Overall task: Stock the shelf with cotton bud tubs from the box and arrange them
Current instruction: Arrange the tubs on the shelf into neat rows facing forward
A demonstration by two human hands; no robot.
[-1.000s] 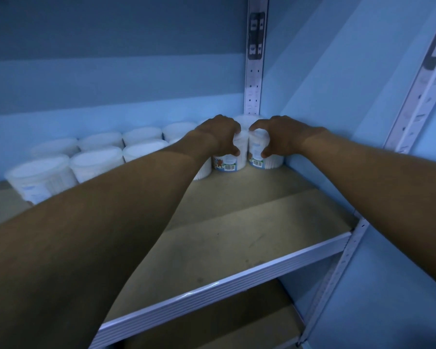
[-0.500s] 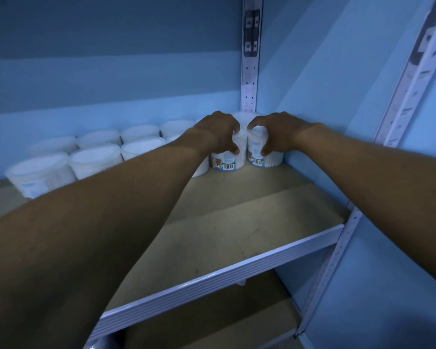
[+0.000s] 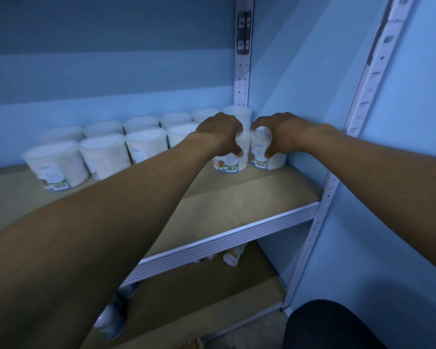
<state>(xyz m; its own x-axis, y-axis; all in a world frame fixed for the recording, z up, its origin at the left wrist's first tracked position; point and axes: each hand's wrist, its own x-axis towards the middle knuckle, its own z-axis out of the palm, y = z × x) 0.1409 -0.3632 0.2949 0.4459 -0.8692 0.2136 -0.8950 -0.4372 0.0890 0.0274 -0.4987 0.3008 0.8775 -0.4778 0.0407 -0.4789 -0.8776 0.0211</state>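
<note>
Two white cotton bud tubs stand side by side at the right end of the shelf board (image 3: 237, 205), near the back corner. My left hand (image 3: 220, 133) grips the left tub (image 3: 230, 163) from above, fingers curled round its lid. My right hand (image 3: 281, 133) grips the right tub (image 3: 268, 159) the same way. Both tubs rest on the board and show barcodes at the front. Behind them another tub (image 3: 238, 114) stands in the corner. Two rows of several more tubs (image 3: 103, 153) run off to the left along the back wall.
A perforated metal upright (image 3: 242, 51) rises in the back corner and another upright (image 3: 368, 79) stands at the front right. The blue side wall is just right of my right hand. On the lower shelf (image 3: 199, 293) lie a few small bottles (image 3: 233, 256). No box is in view.
Both hands stay on the two tubs in the same place. The view has tilted down a little, showing more of the lower shelf.
</note>
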